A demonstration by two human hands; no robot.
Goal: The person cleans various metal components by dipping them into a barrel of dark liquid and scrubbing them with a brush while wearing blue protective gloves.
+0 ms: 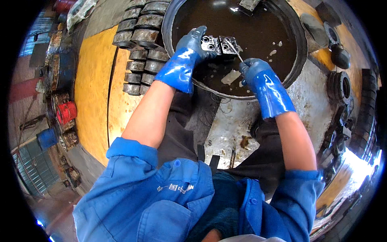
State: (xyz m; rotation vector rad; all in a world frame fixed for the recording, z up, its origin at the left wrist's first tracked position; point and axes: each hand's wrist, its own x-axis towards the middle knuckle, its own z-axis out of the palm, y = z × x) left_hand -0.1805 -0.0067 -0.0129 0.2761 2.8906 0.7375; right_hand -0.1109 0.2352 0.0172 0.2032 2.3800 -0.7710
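Note:
My left hand (192,43), in a blue rubber glove, is closed on the left end of a wet metal block (210,45) with round holes and a dark gap across its middle. The block is held at a large round basin (299,48) of dark brown liquid (258,36). In my gloved right hand (254,69) is a thin, light-coloured rod-like tool (238,54), gripped with the fingers closed. Its far end meets the right half of the block; the tip's shape is too small to tell. A pale flat patch (231,77) shows in the liquid between my hands.
Another metal block (249,5) lies at the basin's far side. Stacked dark metal cylinders (147,34) stand close on the left, beside a yellow board (94,76). A red can (66,112) and a blue one (47,138) are farther left. Metal rings (339,85) line the right.

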